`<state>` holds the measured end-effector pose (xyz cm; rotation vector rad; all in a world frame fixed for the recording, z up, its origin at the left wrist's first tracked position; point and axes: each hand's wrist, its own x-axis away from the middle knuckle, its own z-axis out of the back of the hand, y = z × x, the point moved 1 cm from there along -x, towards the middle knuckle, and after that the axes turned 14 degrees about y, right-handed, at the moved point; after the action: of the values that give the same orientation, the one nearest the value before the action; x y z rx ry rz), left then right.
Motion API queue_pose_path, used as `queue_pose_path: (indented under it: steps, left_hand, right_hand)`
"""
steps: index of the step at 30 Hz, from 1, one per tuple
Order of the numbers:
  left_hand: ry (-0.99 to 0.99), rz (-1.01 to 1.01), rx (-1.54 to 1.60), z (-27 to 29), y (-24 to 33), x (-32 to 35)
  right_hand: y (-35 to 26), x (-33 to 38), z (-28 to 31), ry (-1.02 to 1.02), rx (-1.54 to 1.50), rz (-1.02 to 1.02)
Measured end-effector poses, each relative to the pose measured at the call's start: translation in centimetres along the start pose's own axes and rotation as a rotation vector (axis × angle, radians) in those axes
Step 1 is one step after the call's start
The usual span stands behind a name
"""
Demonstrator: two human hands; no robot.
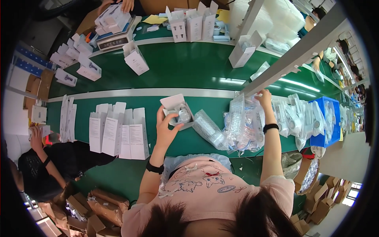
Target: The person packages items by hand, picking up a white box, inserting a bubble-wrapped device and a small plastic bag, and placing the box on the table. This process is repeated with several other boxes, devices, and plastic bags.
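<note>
My left hand (166, 125) is closed around an open white carton (188, 123), its flap raised. Inside the carton lies a clear plastic-wrapped item (183, 113), with my fingertips close to it. On the far side of a pile of clear plastic bags (252, 132), my right hand (265, 99) has its fingers curled together; what they pinch is too small to make out. Bluish and orange parts show through the pile. A bubble-wrap pouch (237, 114) stands on its left part. Another bubble-wrap pouch (209, 128) lies between the carton and the pile.
Several white cartons (112, 132) stand to the left beside flat stacked cartons (68, 118). At right are bagged parts (294, 118) and a blue bin (335, 132). Across the green belt (185, 67), more cartons line the ledge. A grey post (292, 49) slants overhead. A co-worker's hand (36, 136) shows at left.
</note>
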<state>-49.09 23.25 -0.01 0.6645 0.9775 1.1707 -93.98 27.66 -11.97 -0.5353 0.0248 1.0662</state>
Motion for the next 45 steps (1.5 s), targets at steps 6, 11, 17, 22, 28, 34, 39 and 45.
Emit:
queue_pose_path:
  steps: [6,11,17,22,28,34,39,45]
  left_hand:
    - [0.065,0.086,-0.022,0.2,-1.0,-1.0]
    - [0.106,0.254,0.062,0.3,-2.5,-2.3]
    - [0.091,0.328,0.261,0.4,-3.7,-2.8]
    - [0.111,0.431,0.397,0.5,-3.5,-2.7]
    - [0.11,0.382,0.339,0.1,-4.3,-2.3]
    - [0.214,0.354,0.323,-0.7,-4.6,-2.7]
    - [0.158,0.303,0.295,0.0,-5.5,-1.5]
    - [0.291,0.042,-0.189,7.1,-6.8,1.0]
  right_hand:
    - [-11.9,3.0,12.9,0.177,0.217,-0.158]
    - [-24.0,5.4,14.8,0.04,-0.673,0.363]
    - [-32.2,6.1,7.7,-0.097,-0.613,1.035]
    - [-33.2,5.8,5.0,-0.36,-0.458,1.058]
    - [-33.2,5.4,4.8,-0.627,-0.218,0.913]
    - [-32.9,8.4,2.1,-0.032,-0.271,1.057]
    - [-32.1,10.7,1.9,-0.2,-0.353,0.965]
    - [-28.7,8.3,3.1,0.039,-0.692,0.681]
